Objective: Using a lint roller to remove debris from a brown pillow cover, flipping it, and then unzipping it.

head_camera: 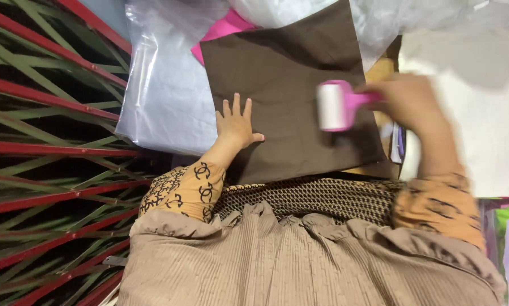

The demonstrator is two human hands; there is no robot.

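Left hand lay flat, palm down, fingers spread and pointing away from the body, thumb splayed out to the right. Left forearm ran back and down-left to a bent elbow in an orange patterned sleeve. Right hand was blurred, fist closed in a grip, knuckles up, reaching leftward. Right forearm came straight back toward the body, bare to the orange sleeve at the elbow. Hands were well apart.

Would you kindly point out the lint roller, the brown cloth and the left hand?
lint roller (pixel 332 106), head view, on its white roll.
brown cloth (pixel 288 68), head view, on its bare middle.
left hand (pixel 236 126), head view, on its back.
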